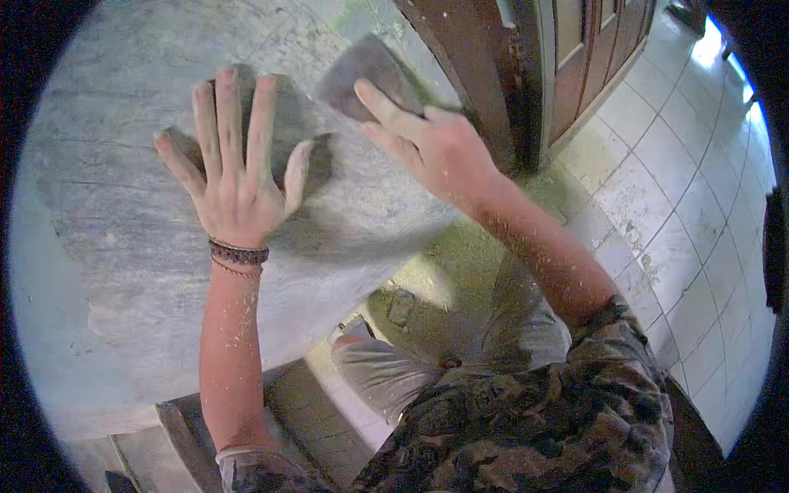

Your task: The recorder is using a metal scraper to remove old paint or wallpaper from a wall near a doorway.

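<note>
My left hand (237, 160) lies palm down with its fingers spread against a large whitish-grey plastered wall (135, 265), touching nothing else. It wears a dark braided bracelet and a thin cord at the wrist. Up and to its right, my right hand (431, 138) holds a flat dark brownish pad (367, 77) against the wall, two fingers stretched along it; what kind of pad it is, I cannot tell. The wall looks streaked and patchy around both hands. Pale specks dot both forearms.
A dark wooden frame (487, 68) edges the wall at the right, beside a panelled wooden door (585, 55). Pale floor tiles (690, 215) bearing dusty crumbs stretch beyond. Low at left stands a dark-edged ledge or furniture piece (185, 431). My legs are below.
</note>
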{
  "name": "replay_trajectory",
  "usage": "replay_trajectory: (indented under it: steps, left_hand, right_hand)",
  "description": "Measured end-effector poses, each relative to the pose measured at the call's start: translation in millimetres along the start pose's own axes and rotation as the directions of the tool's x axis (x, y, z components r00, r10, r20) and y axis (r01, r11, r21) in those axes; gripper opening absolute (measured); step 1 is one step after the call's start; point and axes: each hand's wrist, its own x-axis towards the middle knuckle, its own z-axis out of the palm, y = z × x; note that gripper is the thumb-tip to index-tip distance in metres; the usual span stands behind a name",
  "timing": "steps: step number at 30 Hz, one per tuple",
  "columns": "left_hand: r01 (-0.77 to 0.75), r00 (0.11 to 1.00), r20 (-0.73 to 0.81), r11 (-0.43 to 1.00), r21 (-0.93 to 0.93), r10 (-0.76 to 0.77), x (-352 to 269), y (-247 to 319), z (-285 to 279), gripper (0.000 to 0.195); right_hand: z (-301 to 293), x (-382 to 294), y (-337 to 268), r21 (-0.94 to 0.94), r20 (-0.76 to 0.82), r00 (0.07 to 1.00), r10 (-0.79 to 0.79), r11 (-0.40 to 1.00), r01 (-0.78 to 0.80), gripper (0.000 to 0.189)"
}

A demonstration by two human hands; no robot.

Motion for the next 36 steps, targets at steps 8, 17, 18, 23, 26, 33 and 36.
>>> replay_trajectory:
  steps: [8,17,18,23,26,33,36]
  left_hand:
    - [0.004,1.0,0.014,0.999,-0.041,-0.003,2,-3,-2,0.063]
    - [-0.017,1.0,-0.007,0.998,-0.06,0.017,2,-3,-2,0.067]
    - [-0.016,1.0,-0.011,0.998,-0.059,0.015,1,-3,-2,0.067]
    - [-0.031,0.999,-0.017,0.995,-0.09,0.03,0,-4,-3,0.07]
    - [-0.12,0.992,-0.058,0.963,-0.241,0.109,-4,-8,-6,0.069]
    - [-0.382,0.921,-0.147,0.754,-0.535,0.362,-6,-21,-16,0.05]
    - [-0.331,0.943,-0.207,0.811,-0.483,0.261,-9,-25,-9,0.024]
  right_hand:
    - [-6,6,-6,0.049,0.108,0.991,0.084,0.995,-0.09,0.048]
    - [-3,13,-6,0.07,0.021,1.0,0.013,0.997,-0.015,0.049]
    - [0,10,-3,0.101,0.002,1.0,-0.008,0.995,0.008,0.051]
    - [2,-45,-4,0.106,0.218,0.961,0.169,0.975,-0.196,0.052]
    - [-3,-56,-23,0.29,0.179,0.981,0.074,0.949,-0.124,0.057]
    - [-93,44,-94,0.356,0.795,0.576,0.194,0.619,-0.7,0.045]
    - [-112,62,-103,0.441,0.815,0.58,-0.008,0.658,-0.61,0.051]
